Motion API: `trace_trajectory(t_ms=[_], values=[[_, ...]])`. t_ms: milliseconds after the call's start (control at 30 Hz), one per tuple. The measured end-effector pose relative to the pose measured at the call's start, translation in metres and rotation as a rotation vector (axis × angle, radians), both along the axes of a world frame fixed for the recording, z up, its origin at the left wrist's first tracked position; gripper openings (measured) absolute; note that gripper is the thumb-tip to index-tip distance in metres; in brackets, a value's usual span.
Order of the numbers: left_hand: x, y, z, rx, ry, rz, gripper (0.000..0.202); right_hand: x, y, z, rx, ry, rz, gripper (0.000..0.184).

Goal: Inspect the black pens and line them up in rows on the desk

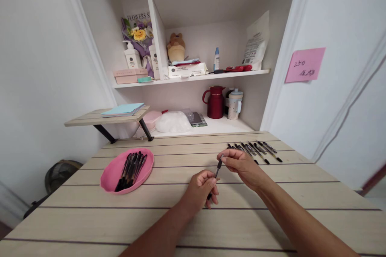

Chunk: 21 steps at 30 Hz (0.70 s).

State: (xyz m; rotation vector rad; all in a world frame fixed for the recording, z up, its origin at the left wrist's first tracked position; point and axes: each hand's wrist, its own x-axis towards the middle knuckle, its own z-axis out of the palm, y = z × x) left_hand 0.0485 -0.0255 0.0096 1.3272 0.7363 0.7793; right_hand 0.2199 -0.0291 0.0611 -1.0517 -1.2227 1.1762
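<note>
A black pen (pixel 217 172) with a clear barrel is held at a slant above the table, between my two hands. My left hand (pixel 201 189) is closed around its lower part, and a dark end sticks out below the fingers. At the upper, black end, my right hand (pixel 238 164) pinches it between thumb and fingertips. Beyond the right hand, several black pens (pixel 261 150) lie side by side on the table. Over to the left, a pink scalloped tray (pixel 105 182) holds a bunch of similar pens (pixel 131 170).
The slatted wooden table (pixel 120 221) meets a white shelf unit (pixel 208 76) at the back. A small raised stand (pixel 81 119) carries blue paper (pixel 123 109). On the lower shelf are a red jug (pixel 215 104) and a lidded cup (pixel 234 106). A pink note (pixel 305 65) is on the right wall.
</note>
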Motion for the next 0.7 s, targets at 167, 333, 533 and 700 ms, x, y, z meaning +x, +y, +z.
trace_trajectory(t_ms=[167,333,533,700], values=[[0.000,0.000,0.000,-0.005,0.001,0.008,0.034,0.000,0.001,0.000,-0.002,-0.035,-0.012,0.029],[-0.001,0.001,-0.001,-0.010,0.006,-0.017,0.036,0.002,0.001,0.000,0.004,-0.084,0.016,0.035],[0.000,0.003,-0.002,-0.038,0.004,0.024,0.034,0.036,0.033,0.012,0.049,-0.394,-0.212,0.032],[0.001,0.003,-0.004,-0.061,-0.003,0.035,0.035,0.049,0.070,0.003,-0.082,-1.216,-0.488,0.020]])
